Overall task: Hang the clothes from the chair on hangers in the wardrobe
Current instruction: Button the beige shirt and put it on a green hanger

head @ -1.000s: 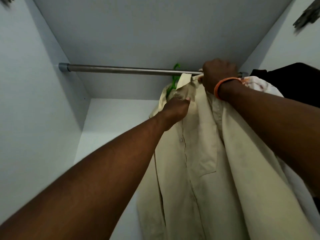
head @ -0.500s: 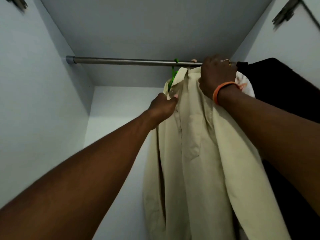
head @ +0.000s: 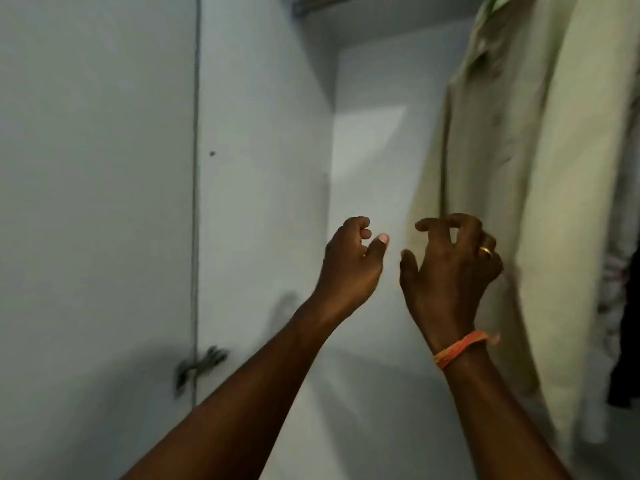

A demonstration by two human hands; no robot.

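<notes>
A cream shirt (head: 540, 161) hangs at the right inside the wardrobe, a sliver of green hanger (head: 491, 2) showing at its top. The left end of the metal rail (head: 313, 3) peeks in at the top edge. My left hand (head: 349, 261) floats in mid-air left of the shirt, fingers loosely curled, holding nothing. My right hand (head: 450, 268), with a ring and an orange wristband, hovers just in front of the shirt's lower front, fingers loosely bent and empty.
The white wardrobe side wall (head: 263, 168) and the open door (head: 97, 202) with a metal hinge (head: 197, 365) fill the left. Dark and patterned garments (head: 623, 306) hang behind the cream shirt at the far right edge.
Both hands have let go of the shirt's collar and hanger and dropped down. The view has tilted lower and swung left; the shirt now hangs by itself.
</notes>
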